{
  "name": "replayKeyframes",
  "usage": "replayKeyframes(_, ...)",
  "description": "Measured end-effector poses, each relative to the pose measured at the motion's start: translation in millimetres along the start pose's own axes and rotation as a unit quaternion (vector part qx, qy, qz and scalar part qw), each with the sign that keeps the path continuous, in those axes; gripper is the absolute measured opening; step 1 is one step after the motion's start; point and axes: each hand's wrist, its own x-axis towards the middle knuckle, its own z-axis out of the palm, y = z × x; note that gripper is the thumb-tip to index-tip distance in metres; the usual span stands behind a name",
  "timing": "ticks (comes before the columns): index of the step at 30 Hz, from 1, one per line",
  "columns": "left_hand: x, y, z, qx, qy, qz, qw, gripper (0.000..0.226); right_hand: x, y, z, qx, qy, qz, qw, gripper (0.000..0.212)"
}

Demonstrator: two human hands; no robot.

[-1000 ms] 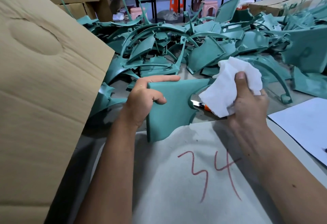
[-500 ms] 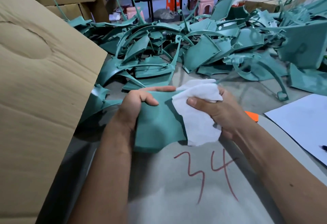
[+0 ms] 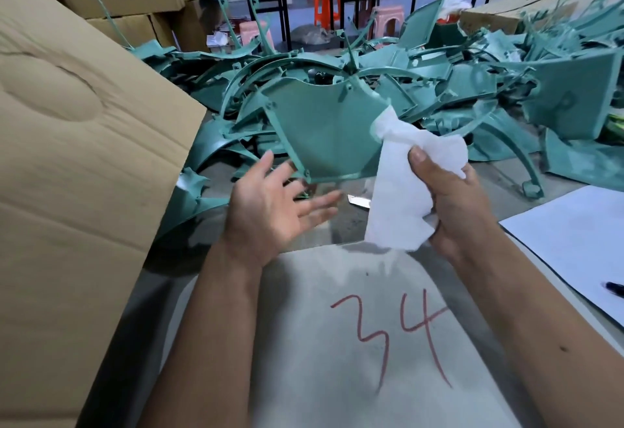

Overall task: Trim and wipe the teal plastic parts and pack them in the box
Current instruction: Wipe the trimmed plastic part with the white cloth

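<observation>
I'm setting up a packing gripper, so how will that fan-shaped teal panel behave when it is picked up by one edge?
The teal panel probably stays stiff: raised ribs run along its rim, and it keeps its shape in the air. It seems light, since the right hand carries it by one side through the white cloth. Its smooth face may be slippery.

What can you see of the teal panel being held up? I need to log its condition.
The teal panel is a fan-shaped plastic piece, matte, with a raised rim and small tabs along its edges. It is lifted, tilted, above the table. The white cloth in the right hand covers its right edge. The open left hand sits under its lower corner; contact unclear.
</observation>
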Motion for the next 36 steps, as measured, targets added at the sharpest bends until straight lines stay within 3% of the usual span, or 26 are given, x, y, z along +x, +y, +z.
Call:
replayKeyframes(3, 1, -4, 6, 0.1, 0.001, 0.113, 0.989, 0.063, -1, 0, 3, 0.006, 0.055, 0.016, 0.998, 0.017)
replayKeyframes(5, 2, -13, 17, 0.125, 0.024, 0.182, 0.975, 0.045, -3, 3, 7, 0.013, 0.078, 0.03, 0.996, 0.019)
replayKeyframes(7, 5, -21, 28, 0.114, 0.101, 0.222, 0.963, 0.028, -5, 5, 13, 0.019, 0.09, 0.05, 0.994, 0.015)
replayKeyframes(9, 8, -23, 35, 0.046, 0.175, 0.21, 0.961, 0.027, -3, 6, 13, 0.018, 0.094, 0.074, 0.993, 0.012)
replayKeyframes(11, 9, -21, 38, -0.007, 0.193, 0.196, 0.961, 0.03, -2, 6, 12, 0.035, 0.081, 0.102, 0.991, 0.007)
replayKeyframes(14, 6, -19, 37, 0.007, 0.209, 0.189, 0.959, 0.031, 3, 4, 10, 0.085, 0.066, 0.176, 0.978, 0.039)
replayKeyframes(15, 2, -17, 33, 0.014, 0.208, 0.19, 0.959, 0.032, 5, 0, 8, 0.102, 0.066, 0.186, 0.975, 0.038)
replayKeyframes(17, -6, -5, 17, 0.011, 0.2, 0.206, 0.958, 0.032, 13, -14, -6, 0.151, 0.091, 0.164, 0.971, 0.027)
replayKeyframes(19, -16, 12, -4, -0.01, 0.215, 0.23, 0.949, 0.024, 24, -30, -25, 0.218, 0.144, 0.099, 0.96, 0.039)
replayKeyframes(22, -20, 24, -24, -0.019, 0.2, 0.264, 0.943, 0.026, 30, -34, -34, 0.177, 0.224, 0.023, 0.958, 0.023)
replayKeyframes(24, -17, 19, -23, 0.004, 0.177, 0.268, 0.947, 0.028, 31, -22, -27, 0.166, 0.227, 0.015, 0.96, 0.044)
replayKeyframes(31, -5, 2, -16, 0.1, 0.082, 0.235, 0.963, 0.05, 20, 4, -4, 0.056, 0.15, 0.047, 0.986, 0.052)
replayKeyframes(34, 1, -5, -14, 0.123, 0.022, 0.22, 0.968, 0.034, 8, 9, 6, 0.068, 0.118, 0.027, 0.99, 0.031)
replayKeyframes(36, 5, -11, -8, 0.13, 0.027, 0.229, 0.964, 0.025, 0, 14, 14, 0.08, 0.058, 0.021, 0.995, 0.024)
